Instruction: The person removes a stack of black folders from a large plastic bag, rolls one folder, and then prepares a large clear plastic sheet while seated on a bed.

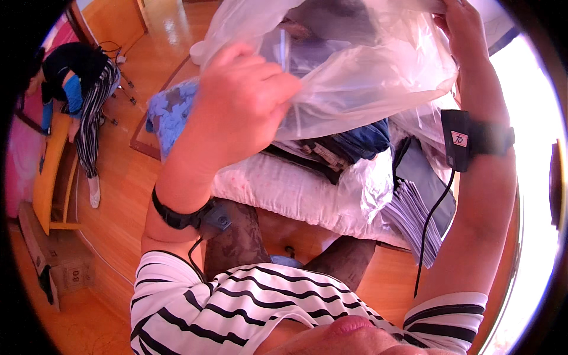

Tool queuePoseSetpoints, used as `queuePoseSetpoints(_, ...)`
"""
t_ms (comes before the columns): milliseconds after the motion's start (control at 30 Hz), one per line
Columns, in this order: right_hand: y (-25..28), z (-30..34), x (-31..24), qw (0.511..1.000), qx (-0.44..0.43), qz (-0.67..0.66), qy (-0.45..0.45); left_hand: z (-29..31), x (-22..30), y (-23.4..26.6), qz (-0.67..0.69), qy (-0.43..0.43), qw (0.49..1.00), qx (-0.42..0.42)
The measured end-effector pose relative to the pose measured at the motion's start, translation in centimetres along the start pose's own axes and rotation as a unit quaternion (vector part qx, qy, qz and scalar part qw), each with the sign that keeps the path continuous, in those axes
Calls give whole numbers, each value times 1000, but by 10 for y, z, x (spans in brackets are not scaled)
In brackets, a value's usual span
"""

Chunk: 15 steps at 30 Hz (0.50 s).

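A large translucent plastic bag is raised in front of me, with dark cloth showing inside it. My right hand grips the bag's edge at the upper right. At the bag's left side is my left hand, blurred, its fingers curled against the plastic; the fingertips are hidden. Below the bag, folded dark blue clothing lies on a pale quilted cushion. Beside it is a crumpled clear wrapper. Light blue cloth lies to the left, partly behind my left forearm.
Grey striped fabric hangs over the cushion's right corner. Another person bends over a yellow wooden piece of furniture at the far left. A cardboard box stands on the wooden floor. Bright light comes from the right. Black bands with cables circle both my forearms.
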State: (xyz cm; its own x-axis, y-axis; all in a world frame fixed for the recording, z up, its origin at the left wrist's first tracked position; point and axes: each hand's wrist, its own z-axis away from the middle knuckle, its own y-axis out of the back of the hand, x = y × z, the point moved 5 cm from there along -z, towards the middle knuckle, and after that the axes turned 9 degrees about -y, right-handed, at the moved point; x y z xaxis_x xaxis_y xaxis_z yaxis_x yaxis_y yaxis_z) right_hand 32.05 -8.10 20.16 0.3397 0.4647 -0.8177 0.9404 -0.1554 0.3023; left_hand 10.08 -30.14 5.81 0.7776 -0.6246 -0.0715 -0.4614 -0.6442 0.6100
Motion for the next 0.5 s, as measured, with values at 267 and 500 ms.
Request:
queuePoseSetpoints(267, 18, 12, 26, 999, -17, 16, -41, 19, 8, -8, 64, 15, 998, 20)
queuePoseSetpoints(500, 16, 86, 3, 862, 141, 322, 365, 26, 31, -9, -1, -8, 997, -80)
